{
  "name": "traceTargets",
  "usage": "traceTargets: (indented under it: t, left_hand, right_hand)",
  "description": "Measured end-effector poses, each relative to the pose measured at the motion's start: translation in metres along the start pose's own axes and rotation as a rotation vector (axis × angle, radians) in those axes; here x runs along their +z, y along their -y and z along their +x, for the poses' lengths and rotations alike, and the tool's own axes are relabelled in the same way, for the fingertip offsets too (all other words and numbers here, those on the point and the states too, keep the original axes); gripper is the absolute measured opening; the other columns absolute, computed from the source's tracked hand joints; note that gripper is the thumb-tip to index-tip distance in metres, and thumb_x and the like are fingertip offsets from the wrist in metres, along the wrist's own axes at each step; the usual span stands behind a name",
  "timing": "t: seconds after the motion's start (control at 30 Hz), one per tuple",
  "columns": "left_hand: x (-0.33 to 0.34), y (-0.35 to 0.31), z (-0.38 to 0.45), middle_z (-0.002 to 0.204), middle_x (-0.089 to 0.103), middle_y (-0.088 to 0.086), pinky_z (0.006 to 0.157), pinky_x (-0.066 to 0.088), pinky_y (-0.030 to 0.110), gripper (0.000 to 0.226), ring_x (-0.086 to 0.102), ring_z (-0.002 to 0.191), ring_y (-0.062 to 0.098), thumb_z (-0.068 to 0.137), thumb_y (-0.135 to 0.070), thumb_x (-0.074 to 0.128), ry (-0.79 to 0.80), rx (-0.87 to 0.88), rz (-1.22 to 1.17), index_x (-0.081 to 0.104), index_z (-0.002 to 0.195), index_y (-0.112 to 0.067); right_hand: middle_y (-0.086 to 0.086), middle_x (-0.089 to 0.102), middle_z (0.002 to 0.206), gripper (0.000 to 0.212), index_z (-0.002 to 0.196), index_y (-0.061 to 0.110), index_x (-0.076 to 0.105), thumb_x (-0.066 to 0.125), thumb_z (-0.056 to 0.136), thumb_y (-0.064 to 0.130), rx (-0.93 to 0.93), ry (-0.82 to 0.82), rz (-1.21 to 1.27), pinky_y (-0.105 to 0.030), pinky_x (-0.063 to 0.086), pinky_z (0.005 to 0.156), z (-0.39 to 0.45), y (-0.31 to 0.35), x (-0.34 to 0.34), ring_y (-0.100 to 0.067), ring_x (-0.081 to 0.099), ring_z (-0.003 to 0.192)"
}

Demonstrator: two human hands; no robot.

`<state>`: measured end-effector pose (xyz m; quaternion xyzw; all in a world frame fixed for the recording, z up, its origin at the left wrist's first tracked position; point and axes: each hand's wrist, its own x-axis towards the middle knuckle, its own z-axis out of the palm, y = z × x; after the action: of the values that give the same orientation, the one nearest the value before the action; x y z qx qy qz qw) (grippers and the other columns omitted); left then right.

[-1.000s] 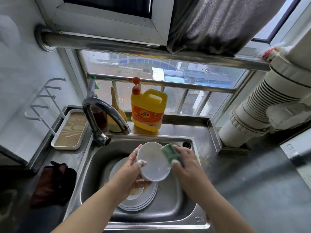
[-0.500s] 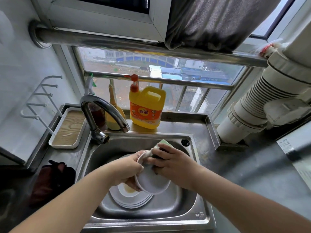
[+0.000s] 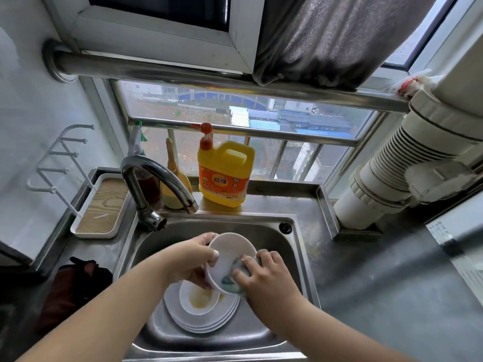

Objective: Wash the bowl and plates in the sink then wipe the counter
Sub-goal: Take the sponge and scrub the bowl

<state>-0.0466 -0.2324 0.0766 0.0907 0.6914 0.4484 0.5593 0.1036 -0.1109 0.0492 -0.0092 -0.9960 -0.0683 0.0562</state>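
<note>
Bowl (image 3: 231,253) is being held tilted above the plates (image 3: 201,313) in the sink (image 3: 300,246), left hand (image 3: 192,259) clamping its rim, right hand (image 3: 264,276) pressing a sponge (image 3: 236,282) inside; looking stiff, breakable, likely slippery, so gripping the rim seems safest

— What is the sink (image 3: 292,246) made of?
— Brushed steel with a dull sheen, like the counter (image 3: 379,296) at the right of the frame. The tap (image 3: 156,176) is brighter, polished metal.
— And what I'm holding?
— The bowl (image 3: 230,254) in my left hand (image 3: 193,259) looks smooth, glossy white; the sponge (image 3: 235,279) under my right hand (image 3: 264,275) is soft and wet.
— Elsewhere?
— The plates (image 3: 209,317) are glossy white, the detergent bottle (image 3: 224,173) shiny yellow plastic, the tray (image 3: 102,207) wood-grained inside a white rim.
</note>
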Motion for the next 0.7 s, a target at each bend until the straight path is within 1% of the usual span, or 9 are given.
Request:
traceTargets:
  t: [0.1,0.13,0.2,0.3,0.37,0.47,0.57,0.63,0.7]
  left_hand:
    - [0.024,0.015,0.004,0.119,0.053,0.015,0.066,0.058,0.040,0.065,0.062,0.097,0.033,0.079,0.004,0.046,-0.096,0.175,-0.287,0.041,0.128,-0.039]
    - [0.034,0.021,0.004,0.118,0.052,0.012,0.062,0.057,0.036,0.067,0.060,0.098,0.030,0.080,0.004,0.046,-0.130,0.221,-0.350,0.038,0.129,-0.041]
    - [0.042,0.028,0.004,0.115,0.049,0.008,0.060,0.054,0.035,0.069,0.056,0.096,0.026,0.084,0.009,0.040,-0.212,0.274,-0.330,0.035,0.127,-0.044]
    - [0.022,0.030,0.002,0.115,0.046,0.005,0.068,0.058,0.049,0.070,0.054,0.099,0.031,0.083,0.010,0.038,-0.216,0.297,-0.119,0.039,0.115,-0.052]
    - [0.008,0.025,-0.004,0.113,0.048,0.011,0.068,0.058,0.054,0.062,0.057,0.099,0.038,0.082,0.007,0.039,-0.151,0.259,0.033,0.044,0.112,-0.046]
    - [-0.002,0.001,-0.014,0.111,0.053,0.015,0.061,0.058,0.042,0.053,0.064,0.092,0.036,0.082,0.005,0.039,0.022,0.103,0.161,0.049,0.112,-0.037]
    - [-0.010,-0.020,-0.019,0.110,0.059,0.015,0.061,0.056,0.037,0.055,0.066,0.090,0.032,0.081,0.005,0.041,0.165,0.037,0.234,0.051,0.117,-0.037]
    - [-0.008,-0.014,-0.016,0.111,0.057,0.013,0.065,0.057,0.037,0.060,0.063,0.094,0.030,0.082,0.007,0.044,0.080,0.117,0.170,0.047,0.122,-0.037]
    - [0.010,0.005,-0.009,0.117,0.051,0.016,0.074,0.058,0.045,0.065,0.060,0.099,0.033,0.084,0.009,0.043,-0.071,0.218,-0.130,0.042,0.129,-0.038]
  right_hand:
    - [0.005,0.069,0.081,0.039,0.076,0.029,0.069,0.082,0.039,0.035,0.222,-0.027,0.075,-0.034,0.048,0.058,0.011,0.011,0.001,-0.022,0.057,0.064]
    - [0.008,0.070,0.084,0.037,0.077,0.031,0.069,0.079,0.043,0.039,0.275,-0.037,0.117,-0.033,0.048,0.056,0.012,0.016,0.001,-0.021,0.057,0.064]
    - [0.012,0.069,0.101,0.037,0.092,0.036,0.067,0.065,0.057,0.047,0.290,-0.062,0.202,-0.032,0.051,0.057,0.008,0.022,0.006,-0.019,0.059,0.070]
    - [0.013,0.059,0.121,0.049,0.115,0.037,0.056,0.047,0.067,0.042,0.021,-0.091,0.176,-0.033,0.054,0.073,-0.009,0.007,0.018,-0.021,0.059,0.087]
    - [0.013,0.055,0.129,0.050,0.118,0.038,0.057,0.054,0.068,0.034,-0.222,-0.130,0.020,-0.034,0.043,0.088,-0.007,-0.021,0.016,-0.024,0.052,0.102]
    - [0.010,0.059,0.128,0.042,0.108,0.039,0.066,0.070,0.066,0.036,-0.469,-0.205,-0.247,-0.038,0.033,0.097,0.017,-0.050,-0.004,-0.026,0.043,0.114]
    - [0.004,0.061,0.126,0.035,0.106,0.033,0.069,0.068,0.072,0.037,-0.584,-0.215,-0.313,-0.041,0.032,0.097,0.019,-0.046,-0.009,-0.026,0.044,0.115]
    - [0.000,0.064,0.122,0.038,0.107,0.028,0.069,0.070,0.069,0.033,-0.443,-0.231,-0.288,-0.043,0.037,0.090,0.012,-0.034,-0.005,-0.029,0.045,0.108]
    - [0.001,0.067,0.117,0.050,0.106,0.025,0.070,0.079,0.057,0.032,-0.123,-0.210,-0.183,-0.041,0.040,0.082,0.010,-0.017,0.001,-0.030,0.045,0.102]
